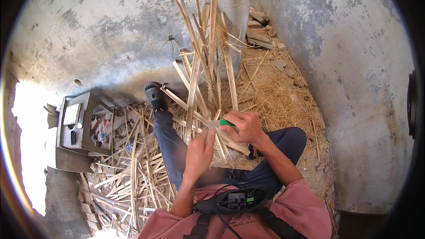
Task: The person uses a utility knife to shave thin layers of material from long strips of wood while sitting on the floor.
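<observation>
My right hand (246, 127) is closed round the green handle (226, 122) of a knife. Its flat, pale blade (213, 124) points left, toward the fingertips of my other hand. Just below the blade is my left hand (200, 151), its fingers pressed together; what they pinch is too small to make out. Right beyond both hands, long split bamboo strips (193, 89) lean upward against the wall, and shorter pieces cross near the blade.
Many loose strips (133, 181) cover the floor at left. A small dark cabinet (84, 138) with a phone (73, 137) on it stands by the bright opening. Shavings (283, 93) heap up at right, below stacked bricks (259, 35). My outstretched leg (168, 146) lies left of the strips.
</observation>
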The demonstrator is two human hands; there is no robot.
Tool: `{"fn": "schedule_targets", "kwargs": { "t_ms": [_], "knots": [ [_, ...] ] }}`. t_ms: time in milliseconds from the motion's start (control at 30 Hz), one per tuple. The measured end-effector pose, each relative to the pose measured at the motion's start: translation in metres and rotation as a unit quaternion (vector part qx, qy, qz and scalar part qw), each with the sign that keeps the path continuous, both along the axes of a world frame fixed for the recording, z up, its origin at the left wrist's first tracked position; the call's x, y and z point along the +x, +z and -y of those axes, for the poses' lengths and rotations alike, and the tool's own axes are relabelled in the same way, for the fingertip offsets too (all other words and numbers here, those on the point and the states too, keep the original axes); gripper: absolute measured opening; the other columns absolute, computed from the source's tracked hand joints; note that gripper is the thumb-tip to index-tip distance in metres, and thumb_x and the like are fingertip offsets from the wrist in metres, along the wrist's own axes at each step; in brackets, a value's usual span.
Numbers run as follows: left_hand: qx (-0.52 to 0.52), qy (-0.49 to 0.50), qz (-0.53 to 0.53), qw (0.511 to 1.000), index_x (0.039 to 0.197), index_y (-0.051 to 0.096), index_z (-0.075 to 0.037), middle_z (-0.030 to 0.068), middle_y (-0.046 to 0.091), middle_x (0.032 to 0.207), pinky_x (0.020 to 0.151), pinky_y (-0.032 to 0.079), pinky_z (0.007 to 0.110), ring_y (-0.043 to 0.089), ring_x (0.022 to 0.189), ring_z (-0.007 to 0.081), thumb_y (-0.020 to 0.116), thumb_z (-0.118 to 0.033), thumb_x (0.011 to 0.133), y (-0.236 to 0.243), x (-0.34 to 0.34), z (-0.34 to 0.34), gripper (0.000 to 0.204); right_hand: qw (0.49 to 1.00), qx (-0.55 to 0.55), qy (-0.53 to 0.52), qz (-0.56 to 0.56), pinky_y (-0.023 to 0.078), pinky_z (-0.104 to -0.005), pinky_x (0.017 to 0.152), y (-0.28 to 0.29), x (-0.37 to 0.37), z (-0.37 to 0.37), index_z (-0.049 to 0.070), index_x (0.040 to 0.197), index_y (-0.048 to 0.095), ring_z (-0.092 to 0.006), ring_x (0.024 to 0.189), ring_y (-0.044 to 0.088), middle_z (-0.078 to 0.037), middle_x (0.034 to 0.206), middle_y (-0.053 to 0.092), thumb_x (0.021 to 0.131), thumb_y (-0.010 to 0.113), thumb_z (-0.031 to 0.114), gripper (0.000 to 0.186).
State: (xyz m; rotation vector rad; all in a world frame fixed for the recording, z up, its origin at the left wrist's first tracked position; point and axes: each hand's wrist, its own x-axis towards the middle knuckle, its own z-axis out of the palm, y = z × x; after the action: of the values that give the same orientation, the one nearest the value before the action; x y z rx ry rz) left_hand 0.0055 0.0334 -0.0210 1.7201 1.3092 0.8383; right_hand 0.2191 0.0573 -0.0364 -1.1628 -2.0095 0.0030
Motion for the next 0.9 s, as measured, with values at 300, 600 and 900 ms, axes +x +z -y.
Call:
{"fn": "schedule_targets", "kwargs": {
  "t_ms": [300,600,900],
  "knots": [
    [-0.134,-0.057,0.114,0.983,0.096,0.06,0.004,0.0044,0.046,0.069,0.061,0.038,0.035,0.039,0.069,0.0106,0.052,-0.033,0.116,-0.017,-0.016,-0.003,0.042,1.0,0.015,-0.008,0.022,0.052,-0.0356,0.053,0.001,0.001,0.001,0.012,0.091,0.075,-0.0234,0.059,0.069,-0.003,0.077,0.07,0.091,0.081,0.044,0.033],
    [-0.242,-0.096,0.218,0.941,0.088,0.056,-0.007,-0.0085,0.04,0.071,0.056,0.029,0.026,0.032,0.064,0.0041,0.048,-0.034,0.118,-0.015,-0.021,-0.003,0.041,0.999,0.024,-0.011,0.02,0.051,-0.0359,0.053,0.006,0.002,0.002,0.012,0.09,0.075,-0.0235,0.059,0.068,-0.003,0.075,0.068,0.09,0.082,0.044,0.033],
    [-0.333,-0.12,0.275,0.894,0.083,0.045,-0.016,-0.0108,0.032,0.067,0.05,0.02,0.025,0.025,0.056,0.0026,0.045,-0.041,0.118,0.003,-0.022,-0.002,0.043,0.999,0.042,-0.01,0.013,0.049,-0.0356,0.052,0.005,0.002,0.001,0.012,0.089,0.075,-0.0228,0.058,0.066,-0.002,0.072,0.066,0.09,0.081,0.046,0.034]
  ]
}}
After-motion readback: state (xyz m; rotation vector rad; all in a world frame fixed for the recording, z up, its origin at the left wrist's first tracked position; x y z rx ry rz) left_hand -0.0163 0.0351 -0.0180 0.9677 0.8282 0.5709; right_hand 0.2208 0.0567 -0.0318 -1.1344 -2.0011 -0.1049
